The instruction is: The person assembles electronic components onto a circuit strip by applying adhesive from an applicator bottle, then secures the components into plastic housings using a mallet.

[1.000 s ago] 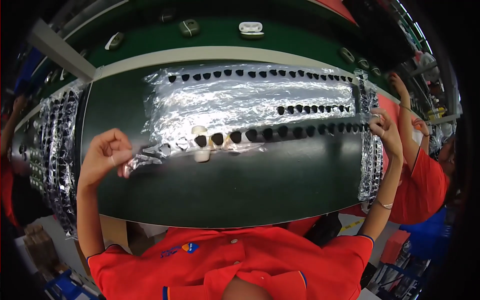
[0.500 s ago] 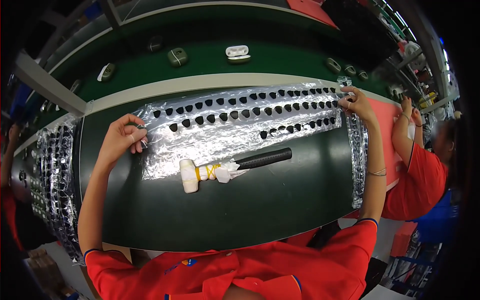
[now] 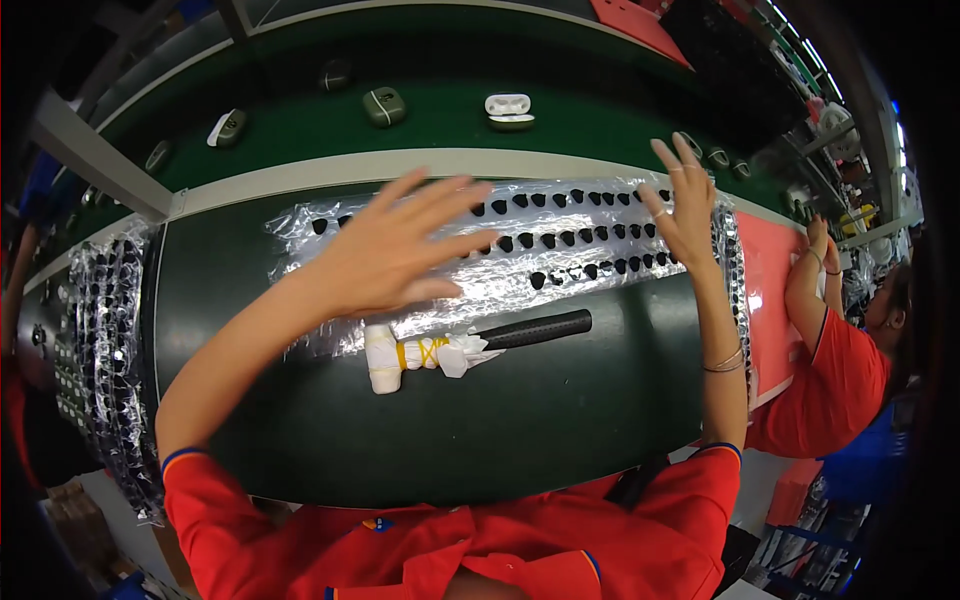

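Observation:
A clear plastic sheet lies across the dark green worktable, with small black domed pieces in three rows on it. My left hand is over the sheet's left half, palm down, its fingers spread and a little blurred; it hides part of the rows. Over the sheet's right end is my right hand, fingers stretched upward and apart, gripping nothing. Whether either palm touches the plastic I cannot tell. In front of the sheet lies a mallet with a wrapped white head, yellow binding and a black handle.
Beyond a pale rail, a green belt carries olive cases and an open case with a white inside. Stacked plastic strips lie at the left, more at the right beside a red mat. A co-worker's red sleeve is at far right.
Both hands have let go of the sheet's ends and opened. My left hand has swung right over the sheet; my right has moved slightly left. Cases on the belt have shifted right.

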The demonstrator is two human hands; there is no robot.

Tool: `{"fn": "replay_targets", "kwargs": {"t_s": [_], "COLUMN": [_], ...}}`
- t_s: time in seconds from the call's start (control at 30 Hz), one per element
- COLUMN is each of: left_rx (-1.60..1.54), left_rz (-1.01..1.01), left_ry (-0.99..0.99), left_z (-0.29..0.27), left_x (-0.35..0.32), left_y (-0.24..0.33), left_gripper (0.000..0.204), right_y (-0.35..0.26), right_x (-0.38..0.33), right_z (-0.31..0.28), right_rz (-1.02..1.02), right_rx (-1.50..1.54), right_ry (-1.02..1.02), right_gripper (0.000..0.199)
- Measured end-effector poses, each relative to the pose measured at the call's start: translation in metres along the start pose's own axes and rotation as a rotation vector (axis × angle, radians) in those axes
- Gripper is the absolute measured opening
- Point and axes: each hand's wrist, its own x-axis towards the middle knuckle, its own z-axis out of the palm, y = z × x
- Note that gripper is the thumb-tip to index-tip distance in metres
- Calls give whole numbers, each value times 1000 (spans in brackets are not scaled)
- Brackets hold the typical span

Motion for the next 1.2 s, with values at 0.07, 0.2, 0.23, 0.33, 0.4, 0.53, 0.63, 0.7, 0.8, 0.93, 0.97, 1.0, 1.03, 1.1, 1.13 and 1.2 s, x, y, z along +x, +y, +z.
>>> {"fn": "replay_targets", "kwargs": {"t_s": [0.07, 0.2, 0.23, 0.33, 0.4, 0.53, 0.63, 0.7, 0.8, 0.93, 0.97, 1.0, 1.03, 1.1, 1.13, 1.2], "left_rx": [-39, -138, -323, -577, -334, 11, -9, -70, -149, -368, -444, -518, -462, -370, -344, -431], "left_rz": [98, 180, 137, -81, -141, -270, -238, -243, -289, -361, -336, -312, -277, -225, -186, -203], "left_ry": [-25, -101, -153, -54, 200, 240, -41, -195, 7, 227, 219, 209, 156, 72, 36, 12], "left_z": [37, 82, 77, 57, 55, 78, 97, 99, 96, 68, 58, 45, 33, 14, 11, 10], "left_x": [31, 52, 56, 79, 106, 167, 190, 195, 179, 136, 123, 106, 84, 39, 25, -2], "left_y": [-2, -10, -11, -37, -53, -86, -118, -116, -115, -93, -84, -72, -60, -34, -25, -7], "left_gripper": [57, 54, 53, 45, 48, 57, 56, 54, 46, 40, 39, 38, 37, 35, 34, 34], "right_y": [0, 32, 36, 26, 14, -48, -112, -143, -167, -171, -169, -166, -161, -141, -131, -106], "right_x": [-5, -35, -38, -31, -24, -12, -17, -34, -59, -66, -62, -60, -57, -45, -46, -46], "right_z": [20, 39, 41, 38, 32, 12, -13, -19, -8, 4, -5, -15, -22, -42, -49, -59], "right_rz": [-66, 116, 105, 200, 219, 47, -314, -468, -607, -483, -448, -412, -411, -271, -152, -144], "right_rx": [-183, -73, -26, 139, 52, 464, 763, 868, 698, 694, 750, 805, 840, 946, 1025, 1161], "right_ry": [-120, -375, -351, -298, -203, -168, -464, -620, -605, -523, -683, -841, -797, -1019, -981, -771], "right_gripper": [52, 54, 54, 52, 52, 47, 50, 59, 56, 50, 48, 46, 46, 46, 44, 41]}}
